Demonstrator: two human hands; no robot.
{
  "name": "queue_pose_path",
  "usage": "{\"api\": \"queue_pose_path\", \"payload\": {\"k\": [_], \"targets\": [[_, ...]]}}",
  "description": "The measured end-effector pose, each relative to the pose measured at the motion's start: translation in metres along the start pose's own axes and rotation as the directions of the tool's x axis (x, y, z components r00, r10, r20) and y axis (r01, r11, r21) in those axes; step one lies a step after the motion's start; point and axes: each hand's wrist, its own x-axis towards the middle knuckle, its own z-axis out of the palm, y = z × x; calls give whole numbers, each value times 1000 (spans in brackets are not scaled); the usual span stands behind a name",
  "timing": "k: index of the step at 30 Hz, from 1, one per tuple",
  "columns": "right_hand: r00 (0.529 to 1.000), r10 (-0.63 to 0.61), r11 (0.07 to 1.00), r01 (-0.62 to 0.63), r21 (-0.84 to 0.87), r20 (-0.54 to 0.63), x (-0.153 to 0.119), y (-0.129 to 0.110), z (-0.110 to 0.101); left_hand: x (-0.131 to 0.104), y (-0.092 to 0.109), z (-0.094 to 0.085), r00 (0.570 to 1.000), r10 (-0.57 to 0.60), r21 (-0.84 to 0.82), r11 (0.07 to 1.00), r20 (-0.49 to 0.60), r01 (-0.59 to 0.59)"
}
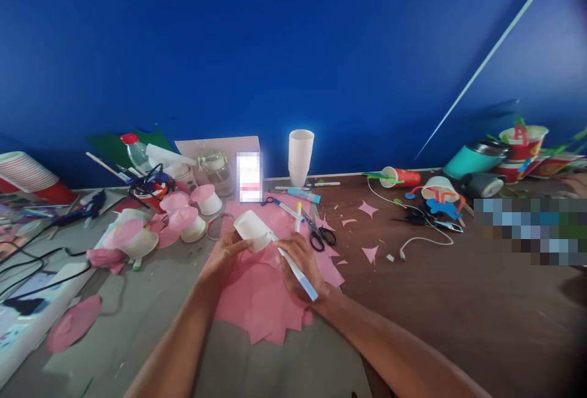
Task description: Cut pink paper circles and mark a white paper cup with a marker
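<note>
My left hand [229, 254] holds a white paper cup [252, 231] lying on its side above the pink paper sheets [261, 300]. In my right hand [300, 263] is a white marker with a blue end [299, 276]; its other end points at the cup and seems to touch it. Just past my right hand lie black-handled scissors [322, 238] and a yellow-tipped pen [298, 217]. Behind them stands a stack of white cups [301, 156], and to its left a lit phone screen [249, 176].
Several white cups with pink discs [206, 199] stand at the left, near a glass jar [214, 173] and black cables [36, 254]. Pink scraps [369, 254], a white cable [426, 241], a fallen red cup [401, 176] and a teal bottle [472, 158] lie to the right.
</note>
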Motion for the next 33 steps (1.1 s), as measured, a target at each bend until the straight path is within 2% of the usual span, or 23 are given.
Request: {"api": "queue_pose_path", "payload": {"k": [5,14,17,22,30,33], "targets": [[999,42,999,-42,-5,-11,2,3,-3,-3,2,4,1000,-1,-21,1000,0,1],[1000,6,999,-7,-31,-16,1,2,1,-2,3,3,1000,10,-8,1000,9,-10],[1000,15,1000,-14,-24,9,0,-1,3,-3,7,7,1000,11,-11,1000,-5,-11],[997,9,1000,-9,2,76,-5,-8,4,-8,11,12,998,-58,-60,997,-37,56],[987,-15,1000,12,14,160,-3,-17,3,-1,4,6,997,31,-33,999,-69,-34],[991,-29,1000,28,10,134,-1,-16,1,0,5,6,997,46,-22,999,-64,-47]]}}
